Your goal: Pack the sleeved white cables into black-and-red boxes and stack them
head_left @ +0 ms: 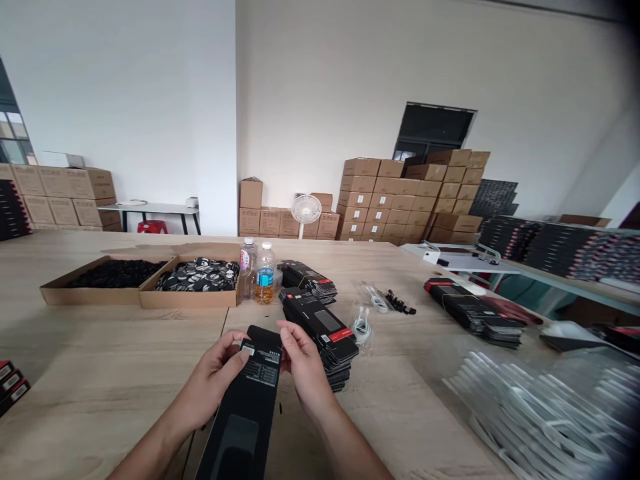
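A long black cardboard box with white printing and a sticker lies between my hands, its far end pointing away from me. My left hand is closed on its left edge near the far end, thumb on the printed face. At the right edge of that end, my right hand grips with bent fingers, some of them hidden behind the box. Just beyond my right hand stands a stack of flat black boxes with red bands. A second stack lies behind it.
Two open cartons hold black pieces and round black-and-white pieces. Two bottles stand beside them. Bagged white cables lie right of the stacks; a large pile of bagged cables fills the near right.
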`<state>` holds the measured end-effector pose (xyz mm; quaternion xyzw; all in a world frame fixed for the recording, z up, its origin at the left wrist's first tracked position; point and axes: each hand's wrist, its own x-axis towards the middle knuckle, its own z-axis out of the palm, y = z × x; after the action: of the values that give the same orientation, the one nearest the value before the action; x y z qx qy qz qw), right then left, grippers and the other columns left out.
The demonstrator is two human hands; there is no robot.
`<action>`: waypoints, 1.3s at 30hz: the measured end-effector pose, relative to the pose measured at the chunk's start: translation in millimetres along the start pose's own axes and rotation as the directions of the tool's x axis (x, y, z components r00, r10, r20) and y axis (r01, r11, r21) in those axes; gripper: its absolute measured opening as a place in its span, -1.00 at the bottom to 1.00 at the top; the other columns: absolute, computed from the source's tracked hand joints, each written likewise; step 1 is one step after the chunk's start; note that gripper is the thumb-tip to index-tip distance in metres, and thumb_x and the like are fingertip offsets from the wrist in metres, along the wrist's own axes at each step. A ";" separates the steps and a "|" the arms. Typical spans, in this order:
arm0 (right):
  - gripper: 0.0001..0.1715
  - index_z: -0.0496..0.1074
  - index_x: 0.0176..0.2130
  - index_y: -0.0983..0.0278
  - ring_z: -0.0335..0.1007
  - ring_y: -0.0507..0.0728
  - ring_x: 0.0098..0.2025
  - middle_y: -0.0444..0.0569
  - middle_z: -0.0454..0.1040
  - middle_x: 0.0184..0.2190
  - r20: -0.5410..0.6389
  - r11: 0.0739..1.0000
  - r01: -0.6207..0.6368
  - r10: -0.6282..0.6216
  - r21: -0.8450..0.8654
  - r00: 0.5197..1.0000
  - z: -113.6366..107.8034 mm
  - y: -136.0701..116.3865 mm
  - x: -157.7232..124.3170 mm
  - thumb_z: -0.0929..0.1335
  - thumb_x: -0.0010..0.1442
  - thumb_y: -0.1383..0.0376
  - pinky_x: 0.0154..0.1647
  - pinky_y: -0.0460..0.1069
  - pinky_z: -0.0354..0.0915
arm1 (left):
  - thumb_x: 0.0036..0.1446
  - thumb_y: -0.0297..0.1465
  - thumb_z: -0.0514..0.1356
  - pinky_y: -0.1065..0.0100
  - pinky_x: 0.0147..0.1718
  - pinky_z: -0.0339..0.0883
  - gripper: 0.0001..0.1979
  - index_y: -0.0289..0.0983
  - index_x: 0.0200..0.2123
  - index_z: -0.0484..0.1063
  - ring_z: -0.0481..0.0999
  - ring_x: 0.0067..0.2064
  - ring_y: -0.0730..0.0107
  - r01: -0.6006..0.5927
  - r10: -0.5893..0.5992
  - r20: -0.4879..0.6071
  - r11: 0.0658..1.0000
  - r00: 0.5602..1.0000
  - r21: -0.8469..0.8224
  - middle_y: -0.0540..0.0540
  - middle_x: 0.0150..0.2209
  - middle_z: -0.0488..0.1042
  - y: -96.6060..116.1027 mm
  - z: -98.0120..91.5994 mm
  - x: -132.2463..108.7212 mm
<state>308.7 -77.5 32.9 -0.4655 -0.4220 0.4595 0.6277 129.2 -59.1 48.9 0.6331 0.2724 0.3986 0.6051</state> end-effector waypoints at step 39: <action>-0.35 0.38 0.18 0.12 0.44 0.11 -0.30 -0.05 0.56 -0.22 0.529 0.977 -0.038 0.145 -0.208 0.836 -16.1 -33.1 -14.9 0.41 0.16 -0.02 -0.32 0.00 0.37 | 0.17 -0.13 0.24 0.47 -0.45 0.17 -0.67 -0.17 -0.07 0.39 0.28 -0.42 0.51 -0.037 0.021 -0.110 0.988 0.994 -0.148 0.08 -0.39 0.36 -10.1 0.9 -2.5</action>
<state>326.9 -99.9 60.2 -0.3939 -0.6008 0.5594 0.4133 130.1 -60.5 38.5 0.5672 0.2649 0.4602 0.6295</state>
